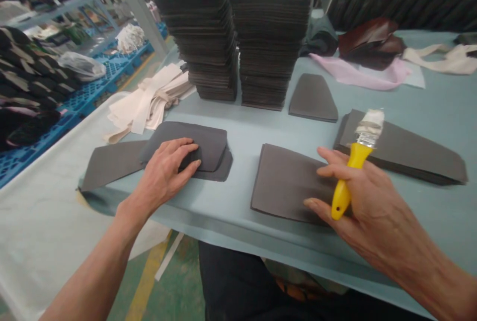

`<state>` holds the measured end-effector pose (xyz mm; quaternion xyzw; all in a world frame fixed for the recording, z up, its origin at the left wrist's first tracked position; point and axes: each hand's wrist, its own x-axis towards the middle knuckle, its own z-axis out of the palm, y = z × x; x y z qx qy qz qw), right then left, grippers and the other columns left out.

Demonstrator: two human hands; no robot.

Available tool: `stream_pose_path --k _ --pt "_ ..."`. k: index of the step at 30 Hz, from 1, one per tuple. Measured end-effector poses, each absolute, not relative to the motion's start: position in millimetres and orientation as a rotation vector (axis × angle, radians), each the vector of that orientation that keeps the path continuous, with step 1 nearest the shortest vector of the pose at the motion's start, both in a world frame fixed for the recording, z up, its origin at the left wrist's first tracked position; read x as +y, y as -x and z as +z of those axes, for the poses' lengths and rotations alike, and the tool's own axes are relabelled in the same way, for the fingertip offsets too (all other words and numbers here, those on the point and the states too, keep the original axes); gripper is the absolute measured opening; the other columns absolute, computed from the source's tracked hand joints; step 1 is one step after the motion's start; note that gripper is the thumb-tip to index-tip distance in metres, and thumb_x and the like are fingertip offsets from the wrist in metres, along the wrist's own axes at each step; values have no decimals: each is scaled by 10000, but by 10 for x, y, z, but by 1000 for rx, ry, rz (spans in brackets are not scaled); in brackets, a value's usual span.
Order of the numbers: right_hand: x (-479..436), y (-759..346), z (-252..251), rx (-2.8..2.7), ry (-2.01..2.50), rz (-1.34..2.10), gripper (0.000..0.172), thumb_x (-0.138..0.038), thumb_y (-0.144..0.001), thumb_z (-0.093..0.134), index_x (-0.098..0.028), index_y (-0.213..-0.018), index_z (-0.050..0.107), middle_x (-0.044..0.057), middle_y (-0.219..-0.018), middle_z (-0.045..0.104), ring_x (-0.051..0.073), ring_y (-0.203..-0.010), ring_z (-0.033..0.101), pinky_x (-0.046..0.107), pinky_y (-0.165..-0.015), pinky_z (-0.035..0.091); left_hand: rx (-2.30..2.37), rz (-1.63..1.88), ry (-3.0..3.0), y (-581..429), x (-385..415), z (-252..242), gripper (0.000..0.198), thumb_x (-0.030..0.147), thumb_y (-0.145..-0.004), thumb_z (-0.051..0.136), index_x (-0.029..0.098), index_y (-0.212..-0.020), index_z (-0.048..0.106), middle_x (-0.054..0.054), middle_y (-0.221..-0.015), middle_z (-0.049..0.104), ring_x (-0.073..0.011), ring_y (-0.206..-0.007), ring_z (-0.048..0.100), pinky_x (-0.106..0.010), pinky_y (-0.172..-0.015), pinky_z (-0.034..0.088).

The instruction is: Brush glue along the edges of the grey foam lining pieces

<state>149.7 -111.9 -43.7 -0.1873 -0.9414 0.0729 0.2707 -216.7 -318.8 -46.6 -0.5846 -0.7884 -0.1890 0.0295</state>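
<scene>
I see the left hand (167, 169) lying spread, palm down, on a small pile of grey pieces (210, 144) at the near left of the blue-covered table (246, 127). Its fingertips curl over the top piece's edge, I judge to pin it or lift it off the pile. The right hand (357, 201) pinches the yellow-handled brush (354, 162) between its fingers, bristles tilted up and clear of the work, which seems to free its fingertips to press on the grey sheet (286, 182) straight ahead. Two tall stacks (238, 28) of similar pieces stand behind, well apart from both hands.
</scene>
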Motion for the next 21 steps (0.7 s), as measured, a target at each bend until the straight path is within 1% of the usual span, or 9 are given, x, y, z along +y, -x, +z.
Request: stream_pose_path --k 4,8,13,17,19,21 --pt "-1133 -1403 -589 -2576 433 297 272 -467 -1069 621 -259 -1232 558 202 -1545 675 377 -1418 672 585 -1095 582 -2440 -612 1839 2259 -3227 -445 528 643 -1015 590 237 -1329 713 -151 -1489 682 -356 -1386 639 -562 -1226 529" --pt "-1130 -1397 -622 -2587 425 306 272 -463 -1073 618 -251 -1231 552 221 -1520 688 368 -1432 666 584 -1098 591 -2444 -684 1866 2327 -3243 -428 485 677 -990 619 278 -1234 746 -117 -1380 738 -337 -1306 679 -534 -1205 542" --pt "-1146 -1395 -572 -2596 436 326 263 -459 -1087 595 -243 -1229 552 228 -1527 679 365 -1451 654 589 -1114 588 -2451 -799 1830 2318 -3207 -385 360 618 -993 638 297 -1059 787 -88 -1267 786 -314 -1198 722 -505 -1150 556" --pt "-1155 -1393 -577 -2595 468 350 261 -450 -1068 626 -250 -1222 560 207 -1541 678 369 -1427 671 589 -1095 598 -2450 -920 1790 2291 -3186 -363 307 563 -975 677 289 -986 815 -70 -1188 822 -286 -1118 749 -457 -1099 577" --pt "-1145 -1403 -577 -2592 485 367 247 -431 -1054 643 -260 -1215 566 186 -1545 682 363 -1405 687 582 -1081 606 -2449 -1011 1732 2298 -3190 -366 305 556 -966 703 277 -971 827 -50 -1100 843 -262 -1026 767 -422 -1033 598" --pt "-1128 -1415 -558 -2597 479 339 238 -417 -1042 659 -266 -1205 574 171 -1540 690 368 -1397 693 593 -1089 600 -2436 -1117 1623 2311 -3200 -360 307 553 -967 720 268 -974 834 -20 -1002 849 -231 -913 766 -376 -918 606"
